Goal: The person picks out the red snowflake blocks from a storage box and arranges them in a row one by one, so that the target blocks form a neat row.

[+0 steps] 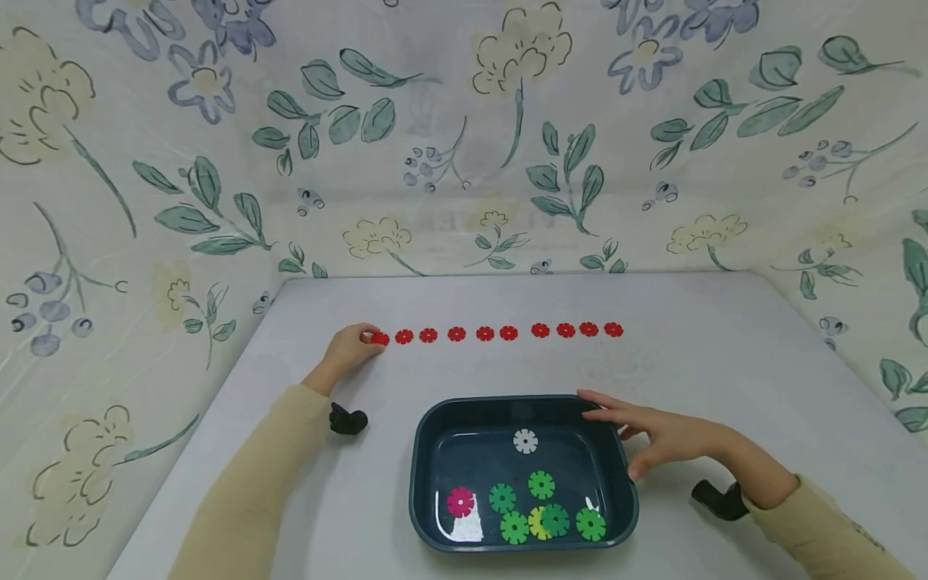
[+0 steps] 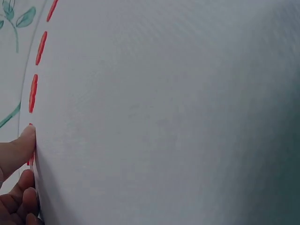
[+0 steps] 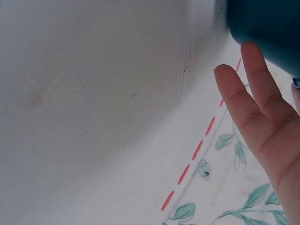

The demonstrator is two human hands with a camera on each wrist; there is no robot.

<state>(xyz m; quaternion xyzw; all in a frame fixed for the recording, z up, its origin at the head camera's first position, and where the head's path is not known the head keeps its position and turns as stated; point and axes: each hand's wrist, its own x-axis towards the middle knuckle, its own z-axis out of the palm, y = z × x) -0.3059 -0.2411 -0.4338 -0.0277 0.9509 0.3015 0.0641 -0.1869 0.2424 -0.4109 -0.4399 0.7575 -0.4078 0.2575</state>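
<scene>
A line of several red notched plastic discs (image 1: pixel 457 333) runs across the far part of the white table. At its left end, my left hand (image 1: pixel 350 349) has thumb and fingertips on the last red disc (image 1: pixel 380 339), which lies on the table; in the left wrist view the fingers mostly cover it. A dark blue tray (image 1: pixel 471 451) stands in front of me. My right hand (image 1: pixel 677 435) rests at the tray's right far corner, its fingers extended over and along the rim. The right wrist view shows those fingers (image 3: pixel 239 96) straight beside the tray wall.
Inside the tray lie several green discs (image 1: pixel 540 485), a pink disc (image 1: pixel 460 502), a white disc (image 1: pixel 525 441) and a yellow disc (image 1: pixel 538 524) partly under a green one. Behind the table (image 1: pixel 696 362) hangs a flower-print cloth (image 1: pixel 449 209).
</scene>
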